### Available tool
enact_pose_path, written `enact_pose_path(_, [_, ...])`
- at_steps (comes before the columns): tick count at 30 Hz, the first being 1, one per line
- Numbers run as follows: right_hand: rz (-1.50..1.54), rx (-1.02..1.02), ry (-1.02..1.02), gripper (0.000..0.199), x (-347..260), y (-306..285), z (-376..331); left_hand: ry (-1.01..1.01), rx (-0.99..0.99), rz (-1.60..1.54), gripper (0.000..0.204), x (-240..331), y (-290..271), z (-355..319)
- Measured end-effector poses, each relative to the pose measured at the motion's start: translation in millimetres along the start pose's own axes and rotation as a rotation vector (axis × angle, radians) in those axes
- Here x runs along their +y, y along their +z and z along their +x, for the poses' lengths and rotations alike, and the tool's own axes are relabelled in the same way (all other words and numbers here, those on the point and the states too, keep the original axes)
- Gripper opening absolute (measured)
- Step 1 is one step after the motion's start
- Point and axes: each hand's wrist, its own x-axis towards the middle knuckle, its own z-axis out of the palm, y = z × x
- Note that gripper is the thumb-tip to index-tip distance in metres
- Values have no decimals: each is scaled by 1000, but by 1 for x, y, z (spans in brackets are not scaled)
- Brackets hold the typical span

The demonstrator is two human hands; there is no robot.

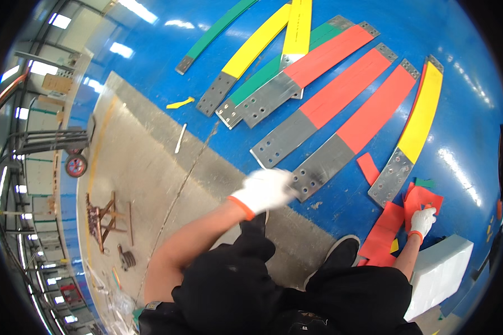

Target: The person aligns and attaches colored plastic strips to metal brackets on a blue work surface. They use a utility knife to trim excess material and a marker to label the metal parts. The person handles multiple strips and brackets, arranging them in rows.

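Note:
My left hand [266,188], in a white glove with an orange cuff, is smeared by motion. It is beside the drilled grey metal end of a red-covered flat bar [346,142]; contact cannot be made out. At the lower right my right hand [423,221], gloved the same way, has its fingers closed on a red sheet piece [422,200]. More red sheet [383,234] lies beneath and left of it, with a small red strip [368,169] farther up. A yellow-covered bar [422,125] with drilled metal ends lies above that hand.
Another red-covered bar [341,89], a yellow bar [257,42] and a green bar [218,33] are spread over the blue floor [458,151]. A white foam block [441,271] stands by my right forearm. At far left is a hand truck [56,142].

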Motion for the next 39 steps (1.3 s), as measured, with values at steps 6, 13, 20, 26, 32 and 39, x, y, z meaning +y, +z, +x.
enact_pose_path(6, [162, 134, -406, 61, -44, -50, -20, -665, 638, 194, 37, -328, 18, 2])
enact_pose_path(13, [443, -337, -542, 35, -102, -113, -96, -871, 512, -27, 67, -510, 22, 9])
enact_pose_path(20, [182, -607, -489, 38, -122, -136, -111, -719, 527, 13, 23, -530, 30, 9])
enact_pose_path(26, [506, -781, -305, 57, -119, -121, -117, -700, 884, -154, 36, -461, 18, 15])
enact_pose_path(32, [925, -1339, -520, 71, -176, -121, -221, 492, 407, -425, 31, -112, 25, 31])
enact_pose_path(39, [1321, -1210, -41, 45, -155, -91, -221, 876, 219, -330, 27, 43, 55, 61])
